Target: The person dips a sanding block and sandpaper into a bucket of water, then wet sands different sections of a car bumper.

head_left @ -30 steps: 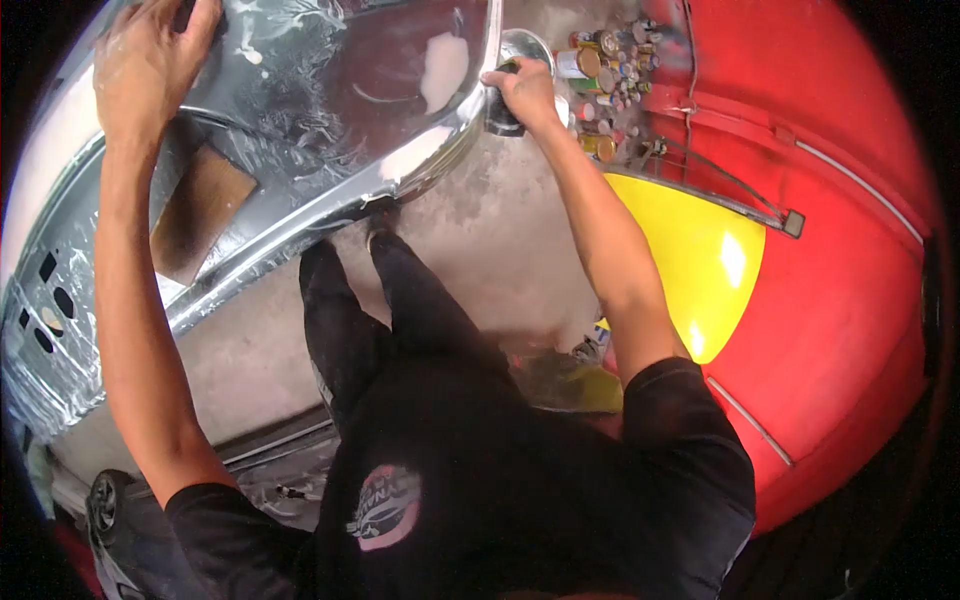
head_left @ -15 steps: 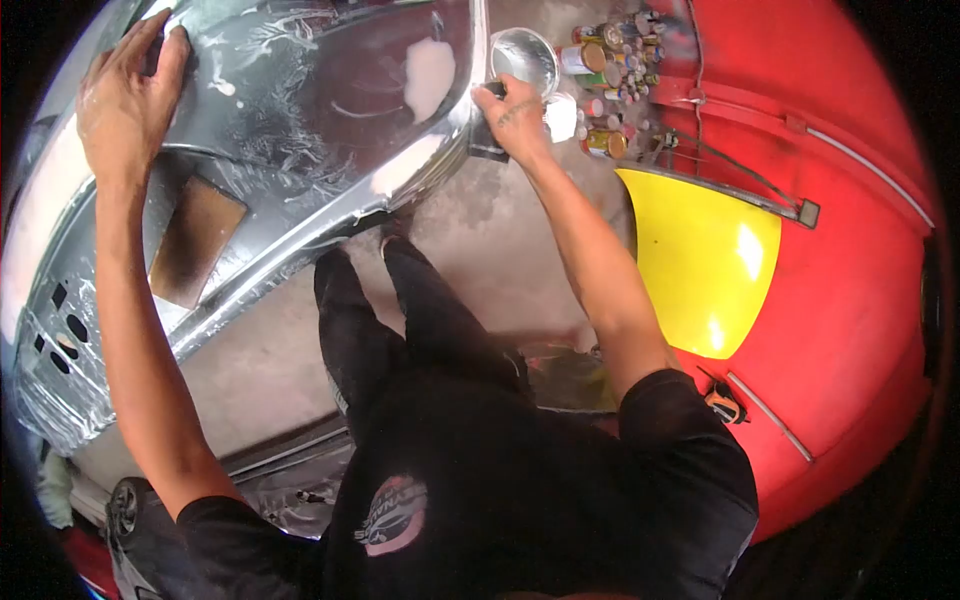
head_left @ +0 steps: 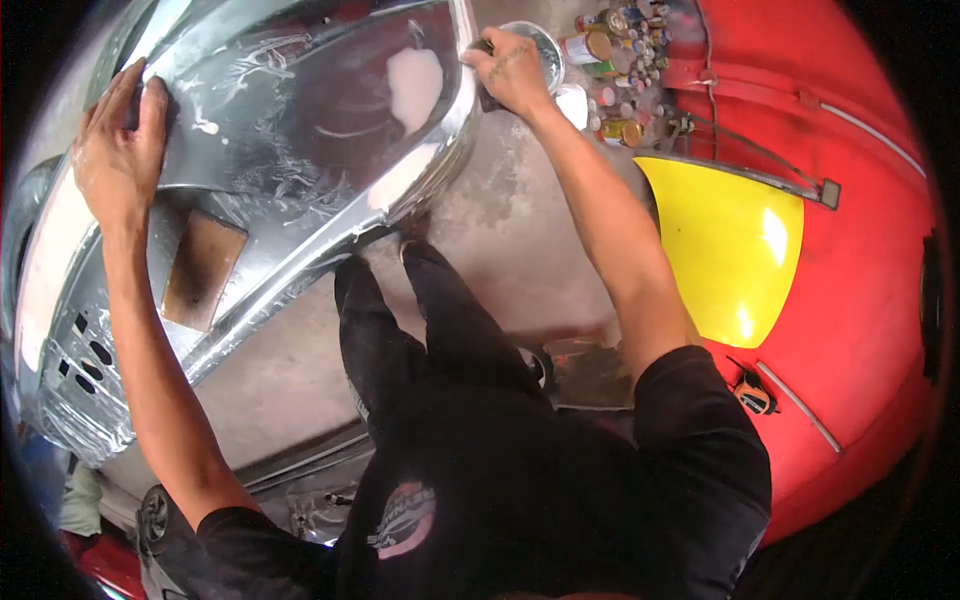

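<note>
Gripping hand: the right hand [head_left: 512,72], fingers curled around a dark block [head_left: 488,101].
Dark block: under the right hand, at the right-hand rim of the grey panel [head_left: 340,80]; the hand hides part of it, so contact with the rim cannot be told.
Spread hand: the left hand [head_left: 116,165], palm down on the grey panel, thumb wide of the fingers; what lies beneath the palm is hidden.
Grey panel: stretching from under the left hand across to the right hand, streaked with white.
Pale patch [head_left: 415,90]: on the grey panel, just left of the right hand.
Brown sheet [head_left: 204,272]: lying on the grey panel, below the left hand and beside the left forearm.
Metal bowl [head_left: 551,52]: just right of the right hand, partly covered by it.
Cans [head_left: 585,47]: grouped near the right hand, beyond the metal bowl.
Yellow sheet [head_left: 725,245]: below and right of the right hand, against red bodywork [head_left: 870,300].
Orange-and-black tool [head_left: 754,393]: well apart from the right hand, beside 1 rod [head_left: 798,405].
</note>
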